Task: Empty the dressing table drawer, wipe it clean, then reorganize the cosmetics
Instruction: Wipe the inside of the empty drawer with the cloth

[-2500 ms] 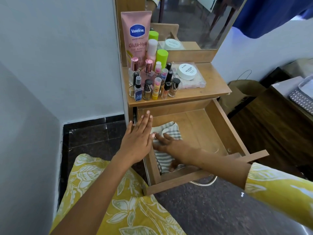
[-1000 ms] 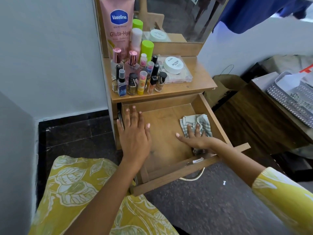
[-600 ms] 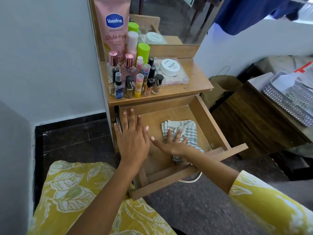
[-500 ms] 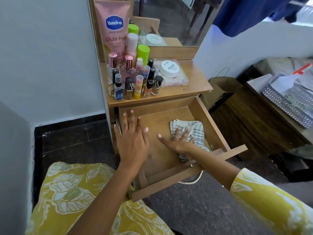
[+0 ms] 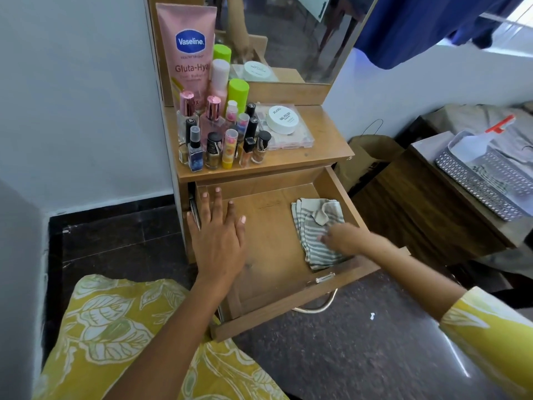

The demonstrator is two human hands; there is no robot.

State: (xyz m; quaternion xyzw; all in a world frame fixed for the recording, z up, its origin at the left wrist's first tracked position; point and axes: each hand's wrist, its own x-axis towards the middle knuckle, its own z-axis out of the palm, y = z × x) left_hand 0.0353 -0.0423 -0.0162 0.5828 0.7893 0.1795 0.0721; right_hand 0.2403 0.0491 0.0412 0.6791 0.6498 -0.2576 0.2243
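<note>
Left hand (image 5: 219,241): flat, bracing drawer (image 5: 340,194) at 9 o'clock. Right hand (image 5: 346,239): blurred, grip unclear, on cloth (image 5: 314,226) at 3 o'clock. Step 2, wiping; next, cosmetics (image 5: 225,137) likely return.

One drawer (image 5: 331,186), one striped cloth (image 5: 313,229), perhaps fourteen cosmetics (image 5: 219,134), two hands (image 5: 219,238).

The cloth (image 5: 315,232) is grey-and-white striped, in a brown wooden drawer (image 5: 268,243). At eleven o'clock stands a pink tube (image 5: 189,53). The sleeve (image 5: 490,336) is yellow with white leaves.

pink tube (image 5: 189,53): "Vaseline", "Gluta-Hya" | white round jar (image 5: 284,119): "ZUDIO", "NAIL POLISH"
</note>
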